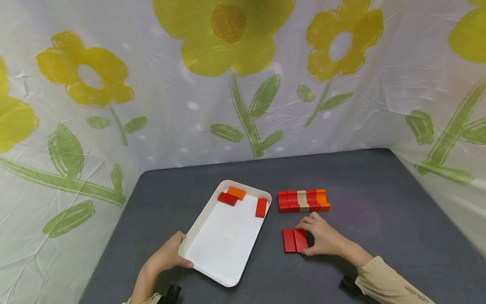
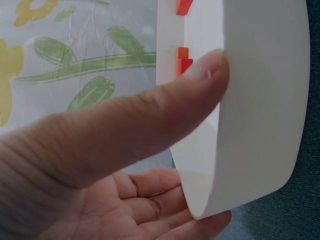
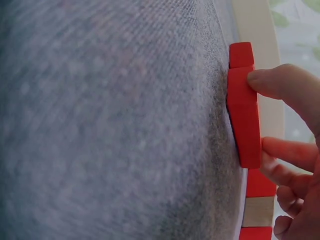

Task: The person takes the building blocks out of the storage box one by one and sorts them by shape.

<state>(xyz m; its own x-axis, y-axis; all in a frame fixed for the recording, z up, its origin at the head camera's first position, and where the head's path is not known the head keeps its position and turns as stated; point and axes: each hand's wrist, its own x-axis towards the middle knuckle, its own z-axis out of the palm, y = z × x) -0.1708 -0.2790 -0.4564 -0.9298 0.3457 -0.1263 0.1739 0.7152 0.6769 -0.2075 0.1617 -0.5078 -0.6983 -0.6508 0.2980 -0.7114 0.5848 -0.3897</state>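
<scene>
My left hand [image 1: 168,255] grips the near-left corner of a white tray [image 1: 199,222], its thumb laid along the tray's wall in the left wrist view. Inside the tray lie two red blocks and an orange block [image 1: 236,193]. One red block [image 1: 227,199] touches the orange one; the other red block [image 1: 260,207] is by the right wall. My right hand [image 1: 322,236] pinches a red rectangular block [image 1: 301,240] at its two ends, thumb at the near end. Close against its left side lies a similar red block [image 1: 289,241]. In the right wrist view, the pinched block [image 3: 243,120] rests at the cloth.
Behind the right hand stands a row of grooved blocks: red ones [image 1: 282,202], a tan one [image 1: 302,201] and an orange one [image 1: 322,200]. The dark table [image 1: 360,181] meets a flower-printed curtain [image 1: 167,126] at the back and sides.
</scene>
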